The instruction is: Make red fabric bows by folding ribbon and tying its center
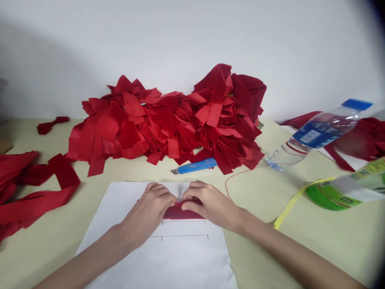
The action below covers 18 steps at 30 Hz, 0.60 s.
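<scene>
The heaped strips (pixel 168 124) are deep red, the utility knife (pixel 195 165) bright blue (silver at the blade), and the white paper sheet (pixel 192 261) bears thin black lines.

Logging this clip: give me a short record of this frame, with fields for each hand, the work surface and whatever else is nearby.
Left hand: fingertips on a folded red strip
Right hand: fingertips on the same strip, close to the left hand's
Work surface: white paper sheet with thin dark lines, on a pale beige table
Nearby: large heap of red strips; blue utility knife; clear plastic bottle with blue cap; green and yellow tape roll
</scene>
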Available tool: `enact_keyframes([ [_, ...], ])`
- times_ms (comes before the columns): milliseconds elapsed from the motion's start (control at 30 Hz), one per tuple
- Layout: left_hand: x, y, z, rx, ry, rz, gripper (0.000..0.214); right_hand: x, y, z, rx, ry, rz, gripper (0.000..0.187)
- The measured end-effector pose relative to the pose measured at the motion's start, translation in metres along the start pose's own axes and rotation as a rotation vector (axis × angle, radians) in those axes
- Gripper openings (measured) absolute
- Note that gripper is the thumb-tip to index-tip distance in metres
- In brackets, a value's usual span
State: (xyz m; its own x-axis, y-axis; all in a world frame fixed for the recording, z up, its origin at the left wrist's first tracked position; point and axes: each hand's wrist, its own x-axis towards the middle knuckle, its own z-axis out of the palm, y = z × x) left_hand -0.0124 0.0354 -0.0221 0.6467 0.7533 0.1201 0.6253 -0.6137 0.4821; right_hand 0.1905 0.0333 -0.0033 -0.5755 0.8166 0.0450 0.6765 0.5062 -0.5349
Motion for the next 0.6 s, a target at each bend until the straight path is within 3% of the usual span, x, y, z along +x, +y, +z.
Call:
enact_keyframes([
  [167, 0.0, -0.01, -0.006, 0.019, 0.127, 0.058, 0.025, -0.008, 0.013, -0.018, -0.039, -0.115, 0.065, 0.014],
  [233, 0.001, -0.013, -0.012, 0.127, 0.291, 0.187, 0.024, -0.011, 0.015, -0.02, -0.146, 0.008, 0.027, 0.015],
  [333, -0.003, -0.011, -0.017, 0.459, 0.534, 0.438, 0.02, -0.015, 0.015, -0.014, -0.451, 0.311, -0.121, 0.017],
  [433, -0.014, -0.005, -0.012, 0.742, 0.531, 0.628, 0.019, -0.021, 0.008, -0.001, -0.619, 0.338, -0.23, 0.022],
  [600, -0.036, 0.006, 0.012, 0.746, 0.439, 0.693, 0.026, -0.031, -0.012, 0.022, -0.422, 0.27, -0.313, 0.021],
])
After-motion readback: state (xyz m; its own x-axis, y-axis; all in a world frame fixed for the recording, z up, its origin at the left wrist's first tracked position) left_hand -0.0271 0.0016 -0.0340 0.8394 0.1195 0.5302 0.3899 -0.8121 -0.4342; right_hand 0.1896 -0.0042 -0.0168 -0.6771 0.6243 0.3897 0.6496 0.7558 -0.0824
